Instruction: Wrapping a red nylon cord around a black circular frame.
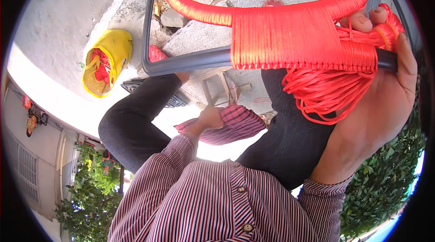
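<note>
A black tube frame (pixel 190 62) stands in front of me, with red cord (pixel 285 33) wrapped in tight rows over its lower bar. More red cord covers the curved upper bar (pixel 199 14). My right hand (pixel 385 31) grips a bundled hank of red cord (pixel 389 35) at the frame's right end, fingers above and thumb at the outer side. A loose skein of red cord (pixel 321 90) hangs below the wrapped rows. Lower and to the left, my left hand (pixel 210 119) is closed against a pink-and-dark striped cloth (pixel 240 124); what its fingers hold is hidden.
A yellow bag (pixel 120 47) with red cord inside lies on the concrete at left. Beyond my knees are a small wooden stool (pixel 222 89) and a dark slatted crate (pixel 176 101). Stones (pixel 174 18) and dry straw lie behind the frame. Green bushes (pixel 385 187) border the right.
</note>
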